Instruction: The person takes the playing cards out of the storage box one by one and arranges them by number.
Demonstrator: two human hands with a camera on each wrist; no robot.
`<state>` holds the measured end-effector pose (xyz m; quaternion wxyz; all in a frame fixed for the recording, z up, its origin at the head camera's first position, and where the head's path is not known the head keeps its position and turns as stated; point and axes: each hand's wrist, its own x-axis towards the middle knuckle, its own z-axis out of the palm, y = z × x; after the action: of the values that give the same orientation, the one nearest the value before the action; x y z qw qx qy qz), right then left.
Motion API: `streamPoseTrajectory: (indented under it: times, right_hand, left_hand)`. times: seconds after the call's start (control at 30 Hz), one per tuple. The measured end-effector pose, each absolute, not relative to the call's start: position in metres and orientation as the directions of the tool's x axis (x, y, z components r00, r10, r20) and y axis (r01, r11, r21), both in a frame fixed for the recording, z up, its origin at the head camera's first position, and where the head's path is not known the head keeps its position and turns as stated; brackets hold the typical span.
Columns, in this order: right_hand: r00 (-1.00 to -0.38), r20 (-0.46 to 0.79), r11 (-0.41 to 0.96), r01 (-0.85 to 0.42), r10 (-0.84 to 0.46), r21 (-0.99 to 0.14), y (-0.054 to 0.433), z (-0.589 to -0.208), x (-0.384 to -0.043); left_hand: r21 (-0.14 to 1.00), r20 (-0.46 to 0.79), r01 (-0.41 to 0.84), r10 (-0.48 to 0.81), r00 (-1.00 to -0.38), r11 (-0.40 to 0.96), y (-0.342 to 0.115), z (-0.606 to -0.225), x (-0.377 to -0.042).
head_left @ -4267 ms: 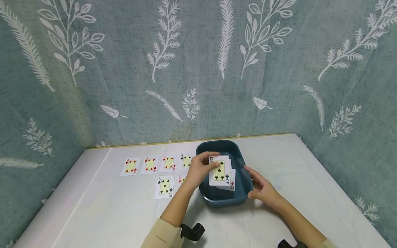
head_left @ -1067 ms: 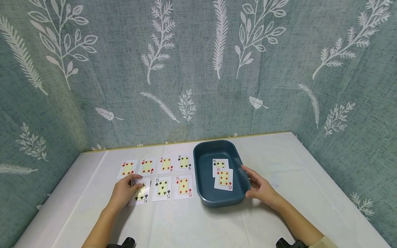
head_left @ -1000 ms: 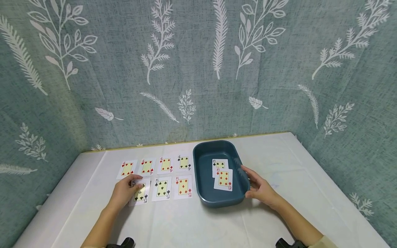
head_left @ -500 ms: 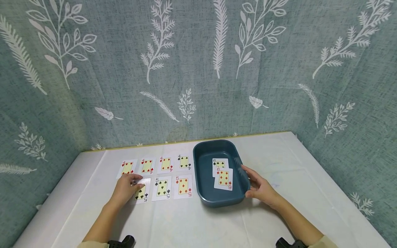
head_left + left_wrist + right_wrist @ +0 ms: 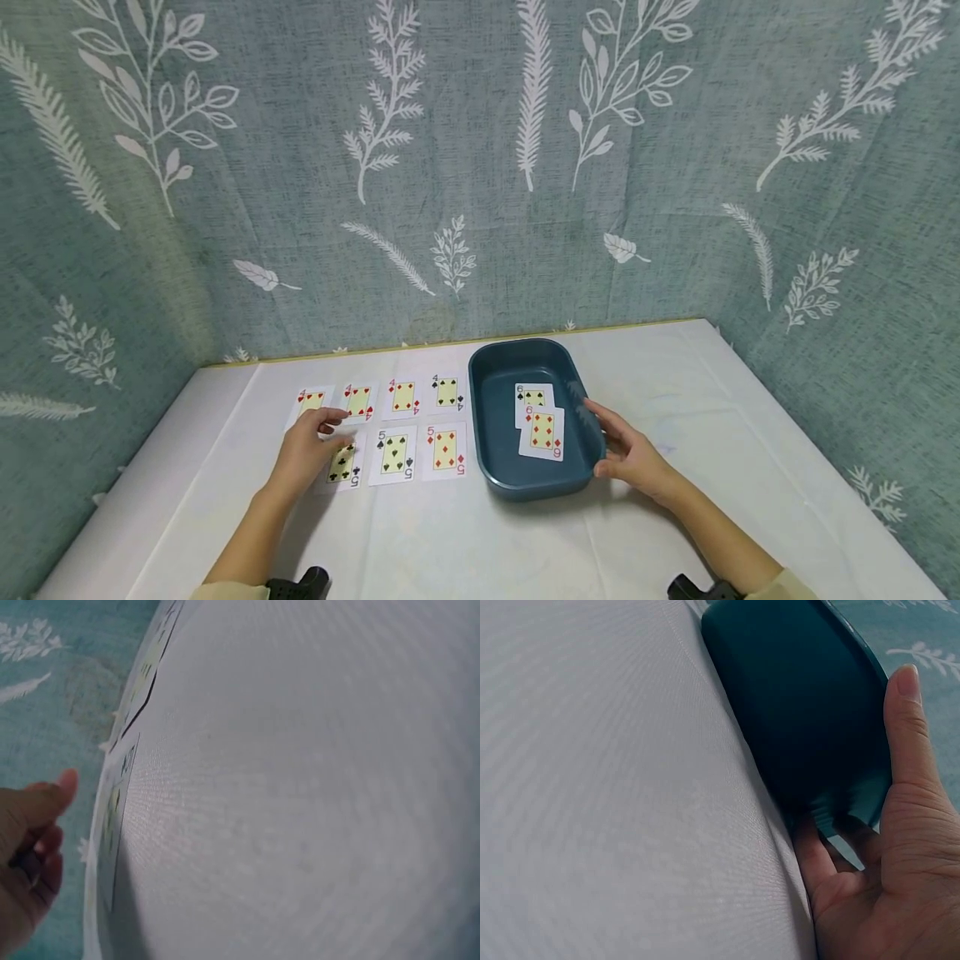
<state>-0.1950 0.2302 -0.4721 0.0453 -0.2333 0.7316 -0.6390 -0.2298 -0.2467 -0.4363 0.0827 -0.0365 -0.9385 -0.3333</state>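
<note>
My left hand [image 5: 302, 450] hovers over the five of clubs [image 5: 343, 468], which lies at the left end of the near row. Thumb and forefinger stand apart and hold nothing, as the left wrist view of this hand [image 5: 30, 855] also shows. To the right of that card lie the five of spades [image 5: 393, 454] and the five of diamonds [image 5: 445, 452]. My right hand [image 5: 636, 458] rests against the right wall of a dark blue tray [image 5: 525, 490], thumb and fingers spread along its outside. Inside the tray the six of diamonds [image 5: 542, 435] overlaps a black six [image 5: 528, 396].
Behind the fives runs a row of fours: a four of hearts [image 5: 311, 400], another four of hearts [image 5: 360, 404], a four of diamonds [image 5: 403, 398] and a four of spades [image 5: 447, 393]. White cloth [image 5: 450, 542] covers the table. A leaf-patterned curtain [image 5: 480, 167] stands behind.
My left hand took the five of clubs from the tray to the near row's left end, then let go and lifted slightly. My right hand stays at the tray.
</note>
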Motion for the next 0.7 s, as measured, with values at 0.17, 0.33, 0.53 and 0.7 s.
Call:
streamPoseTrajectory:
  times: [0.17, 0.33, 0.53, 0.7]
  right_hand:
    - [-0.882, 0.243, 0.059, -0.29, -0.402, -0.955, 0.23, -0.47, -0.194]
    - [-0.889, 0.228, 0.062, -0.274, -0.397, -0.96, 0.229, -0.471, -0.194]
    - [-0.878, 0.253, 0.053, -0.299, -0.407, -0.953, 0.232, -0.474, -0.197]
    - [-0.872, 0.261, 0.048, -0.307, -0.415, -0.95, 0.233, -0.475, -0.197]
  left_hand:
    - [0.654, 0.237, 0.18, 0.027, -0.971, 0.734, -0.231, -0.424, -0.228]
    - [0.654, 0.331, 0.292, 0.084, -0.94, 0.698, -0.211, -0.413, -0.225]
    - [0.666, 0.363, 0.372, 0.154, -0.919, 0.647, -0.183, -0.399, -0.225]
    - [0.736, 0.31, 0.386, 0.23, -0.923, 0.556, -0.158, -0.389, -0.22]
